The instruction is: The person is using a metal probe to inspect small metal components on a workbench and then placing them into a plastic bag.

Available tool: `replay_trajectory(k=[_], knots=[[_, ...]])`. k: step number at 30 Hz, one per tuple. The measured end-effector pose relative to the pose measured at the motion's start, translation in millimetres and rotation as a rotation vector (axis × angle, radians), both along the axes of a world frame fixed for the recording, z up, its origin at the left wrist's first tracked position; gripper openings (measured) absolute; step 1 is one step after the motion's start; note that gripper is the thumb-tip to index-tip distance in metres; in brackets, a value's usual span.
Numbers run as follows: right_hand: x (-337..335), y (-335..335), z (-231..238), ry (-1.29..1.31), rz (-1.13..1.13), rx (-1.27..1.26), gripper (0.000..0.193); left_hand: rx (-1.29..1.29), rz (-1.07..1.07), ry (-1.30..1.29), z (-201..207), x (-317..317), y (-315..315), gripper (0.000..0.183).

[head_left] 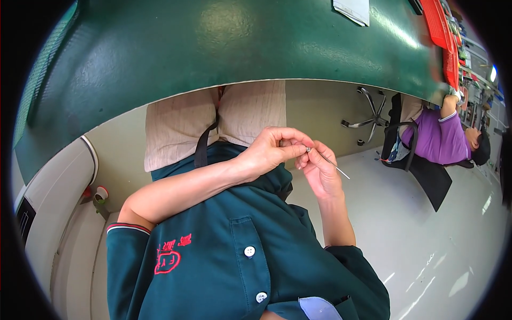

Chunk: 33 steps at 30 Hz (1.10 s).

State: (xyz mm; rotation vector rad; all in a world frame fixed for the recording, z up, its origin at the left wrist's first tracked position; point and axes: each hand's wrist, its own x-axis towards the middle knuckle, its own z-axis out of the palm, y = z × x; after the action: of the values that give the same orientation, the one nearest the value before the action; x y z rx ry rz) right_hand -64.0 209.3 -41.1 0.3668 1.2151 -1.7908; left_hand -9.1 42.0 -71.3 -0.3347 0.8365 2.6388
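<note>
Above my lap, just below the table's near edge, my two hands meet. My left hand [269, 153] is closed, its thumb and forefinger pinching a tiny shiny metal piece [308, 150] whose exact kind is too small to tell. My right hand [324, 173] is closed on a thin metal rod [340, 169]. The rod's free end sticks out past the fingers, slanting down to the right. Its other end runs toward the tiny piece, but fingers cover part of it, so I cannot tell whether the two are joined.
A green-topped table [176, 64] spans the far side, with white papers [353, 10] and red plastic baskets [437, 24] at its right. A seated person in purple [437, 136] works farther right, beside a chair base [373, 114]. A white rounded appliance [58, 197] stands left.
</note>
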Motion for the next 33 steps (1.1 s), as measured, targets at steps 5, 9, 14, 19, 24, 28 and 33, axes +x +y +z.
replay_trajectory(k=[5,9,14,19,24,28,33], knots=[[-1,0,0,0.062,0.026,0.063,0.01,-0.045,-0.019,-0.049,-3,1,3,0.018],[-1,-1,-1,0.123,0.039,0.123,0.009,-0.004,0.019,-0.02,-11,1,7,0.018],[-1,-4,2,0.177,0.053,0.138,0.01,-0.066,-0.012,-0.048,-2,1,1,0.018],[-2,-16,6,0.297,0.064,0.233,0.011,-0.016,-0.019,-0.086,-7,0,0,0.018],[-5,-16,11,0.587,0.295,0.504,0.019,0.01,0.03,-0.073,-4,3,-4,0.018],[-5,-27,33,0.917,0.279,0.36,0.049,0.082,0.092,-0.067,2,7,-23,0.017],[-14,-39,55,1.028,0.352,0.204,0.034,0.119,0.199,-0.058,8,15,-43,0.015]])
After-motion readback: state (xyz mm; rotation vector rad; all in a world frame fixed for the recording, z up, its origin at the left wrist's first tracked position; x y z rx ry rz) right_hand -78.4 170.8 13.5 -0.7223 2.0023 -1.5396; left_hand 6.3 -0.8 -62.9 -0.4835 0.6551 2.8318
